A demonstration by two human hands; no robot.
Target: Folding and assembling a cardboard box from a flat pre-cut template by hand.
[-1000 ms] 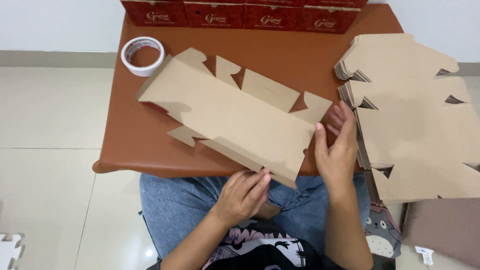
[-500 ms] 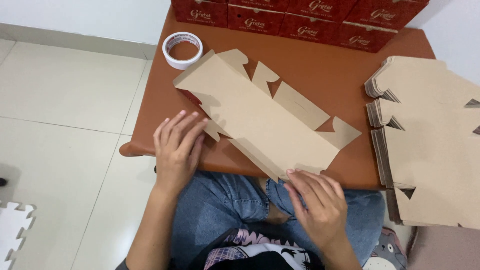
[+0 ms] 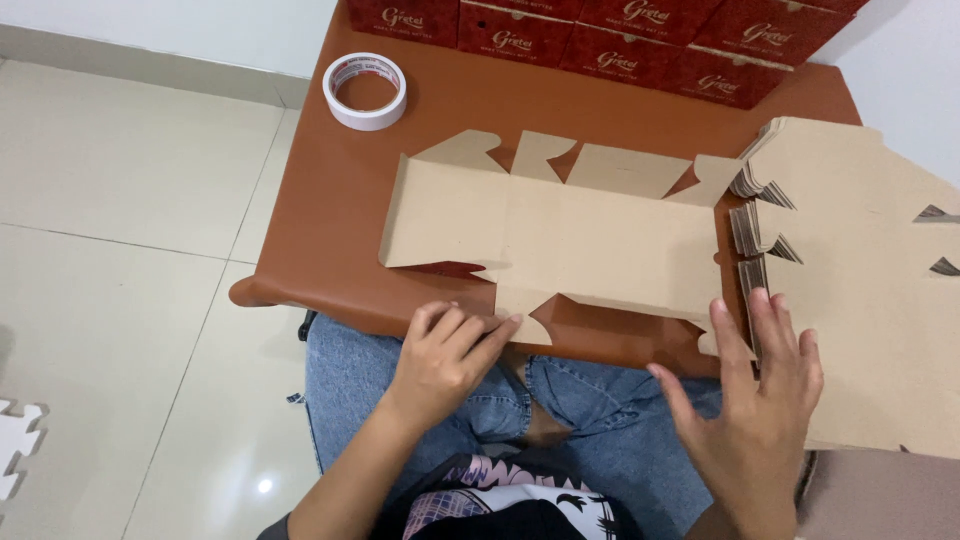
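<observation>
We have squared the flat cardboard blank [image 3: 560, 240] to the table's [image 3: 320, 240] near edge; half a second ago it lay slanted; our left hand [image 3: 445, 355] now presses its near flap, grasping nothing; our right hand [image 3: 755, 400], spread and empty, has slid to the blank's near right corner beside the stack of blanks [image 3: 860, 290], so folding looks set to begin.

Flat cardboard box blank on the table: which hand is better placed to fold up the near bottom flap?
Left, probably. The left hand already has fingertips on the near flap of the cardboard blank. The right hand is open at the blank's right corner, beside the stack of blanks, away from that flap.
</observation>
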